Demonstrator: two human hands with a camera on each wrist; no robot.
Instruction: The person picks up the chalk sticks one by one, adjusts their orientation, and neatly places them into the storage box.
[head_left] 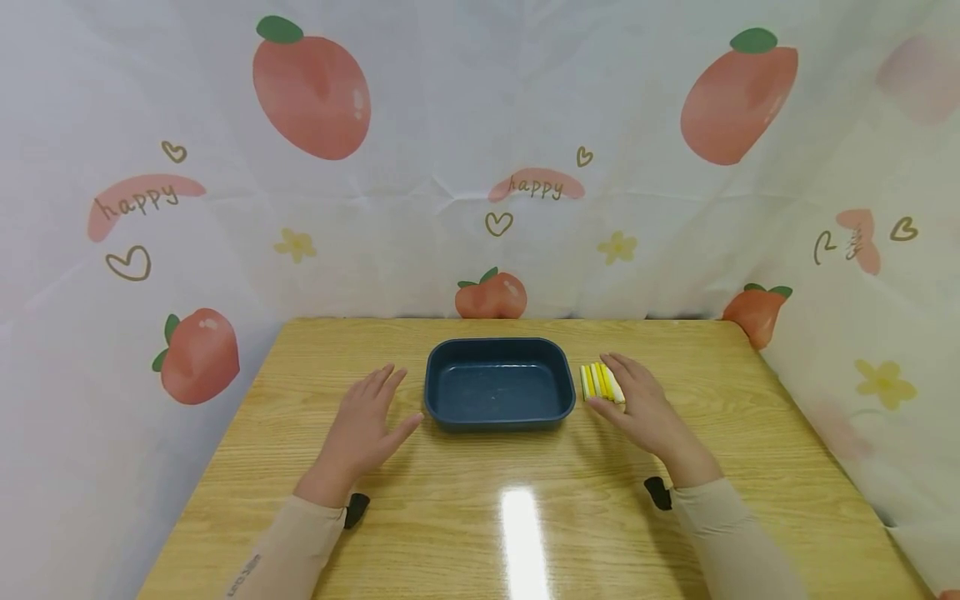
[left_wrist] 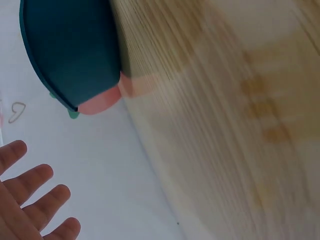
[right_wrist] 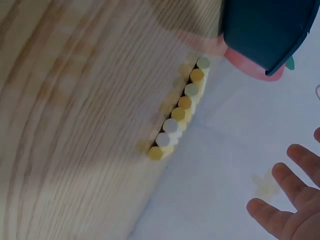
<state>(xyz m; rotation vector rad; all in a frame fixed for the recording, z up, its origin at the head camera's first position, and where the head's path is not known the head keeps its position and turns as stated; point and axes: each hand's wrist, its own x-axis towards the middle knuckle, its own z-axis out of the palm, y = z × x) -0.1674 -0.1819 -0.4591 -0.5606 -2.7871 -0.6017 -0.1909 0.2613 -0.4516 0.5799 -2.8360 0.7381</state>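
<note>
A dark blue rectangular tub [head_left: 495, 425] stands on the table. My left hand [head_left: 363, 425] hovers left of it, fingers spread and holding nothing; its fingertips [left_wrist: 61, 192] also show in the left wrist view. Right of the tub lies a side-by-side row of short white, yellow and pale green sticks [head_left: 592, 382], which look like chalk. In the right wrist view the ends of these chalk sticks [right_wrist: 178, 114] form a line. Over the row's right part, partly covering it in the head view, is my right hand [head_left: 641, 408], its fingers extended and apart from the chalk.
The wooden table [head_left: 450, 475] runs back to a white cloth [head_left: 420, 242] printed with peaches, which also hangs along both sides. Bright glare [head_left: 523, 542] lies on the front of the tabletop.
</note>
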